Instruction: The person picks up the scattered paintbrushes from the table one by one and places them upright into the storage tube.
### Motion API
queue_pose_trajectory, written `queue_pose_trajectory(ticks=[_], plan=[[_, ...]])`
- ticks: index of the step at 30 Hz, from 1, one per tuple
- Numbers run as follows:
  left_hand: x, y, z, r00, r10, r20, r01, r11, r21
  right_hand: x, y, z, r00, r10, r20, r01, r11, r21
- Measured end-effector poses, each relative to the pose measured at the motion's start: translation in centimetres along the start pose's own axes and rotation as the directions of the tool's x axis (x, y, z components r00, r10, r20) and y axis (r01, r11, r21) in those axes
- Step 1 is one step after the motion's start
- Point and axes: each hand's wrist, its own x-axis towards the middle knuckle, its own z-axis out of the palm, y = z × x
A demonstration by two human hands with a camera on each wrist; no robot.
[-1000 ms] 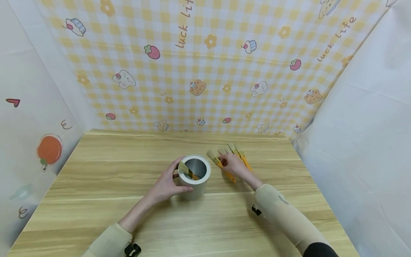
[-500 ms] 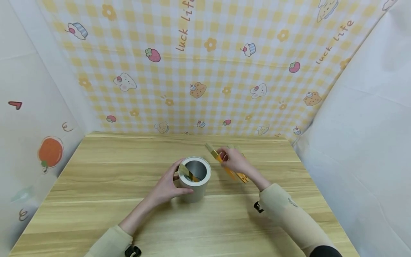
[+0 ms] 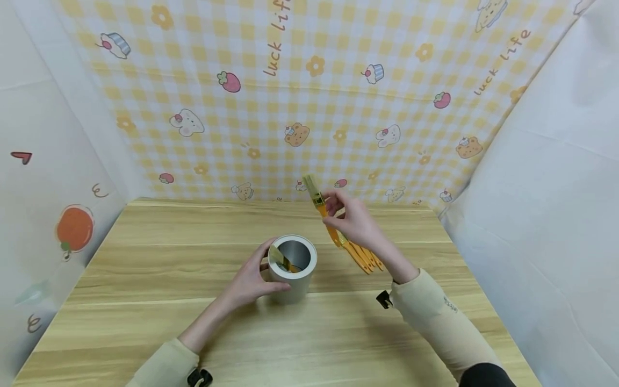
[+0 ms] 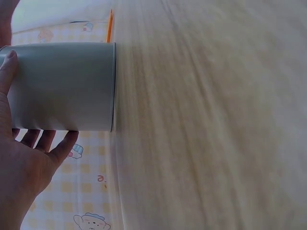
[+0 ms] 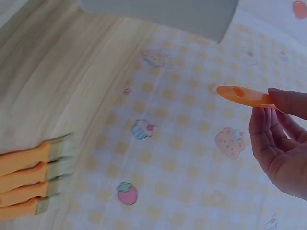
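Lifted off the table (image 3: 145, 322), one brush (image 3: 320, 207) sits pinched in our right hand (image 3: 355, 223); our left hand (image 3: 251, 279) grips the cup (image 3: 292, 269), one brush inside (image 3: 282, 259), four brushes (image 3: 365, 258) left near the table's right edge.

In the right wrist view only the orange handle tip of the held brush (image 5: 242, 96) shows; its bristles are out of frame, and the grey cup (image 5: 163, 14) is cut off by the top edge. From the head camera, the right hand (image 3: 355, 223) hides the bristle ends of the brushes on the bench (image 3: 367, 259). The brush in the cup (image 3: 282, 260) is mostly hidden below the rim.
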Motion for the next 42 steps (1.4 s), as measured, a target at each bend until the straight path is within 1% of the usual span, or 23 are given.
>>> queue_pose_trajectory(ticks=[4,7,9,13,19,25,30,34,38,42], plan=[[0.1,0.0,0.0,1.000,0.013,0.006,-0.013,1.000,-0.007,-0.2,-1.6,0.2,0.995,-0.015,-0.096,0.023,0.996,0.082],[0.1,0.0,0.0,1.000,0.019,0.007,-0.018,1.000,-0.008,-0.4,-2.4,0.8,0.988,-0.029,-0.149,0.053,0.986,0.159],[0.1,0.0,-0.1,1.000,0.017,0.008,-0.016,1.000,-0.004,-0.6,-2.7,1.4,0.985,-0.040,-0.166,0.073,0.978,0.195],[0.1,0.1,-0.1,1.000,0.003,0.009,-0.003,1.000,0.006,-1.1,-2.6,2.8,0.985,-0.048,-0.163,0.084,0.972,0.222],[0.2,0.2,-0.1,1.000,-0.005,0.013,0.005,1.000,0.006,-1.8,-1.7,4.7,0.989,-0.071,-0.131,0.094,0.980,0.177],[0.2,0.1,-0.1,1.000,-0.006,0.016,0.006,1.000,0.004,-2.6,-0.4,6.3,0.986,-0.122,-0.114,0.134,0.986,0.102],[0.0,0.0,-0.1,1.000,-0.008,0.024,0.008,1.000,0.002,-3.3,0.7,7.8,0.973,-0.179,-0.145,0.181,0.983,0.003],[0.0,-0.1,-0.1,1.000,-0.004,0.021,0.004,1.000,0.003,-3.8,1.3,8.8,0.962,-0.204,-0.181,0.193,0.978,-0.076],[0.0,-0.1,0.0,1.000,-0.001,0.021,0.001,1.000,-0.003,-4.0,1.5,9.2,0.959,-0.206,-0.194,0.191,0.977,-0.090],[0.0,-0.1,0.0,1.000,-0.006,0.022,0.006,1.000,-0.007,-3.9,1.6,8.7,0.956,-0.192,-0.222,0.187,0.981,-0.044]])
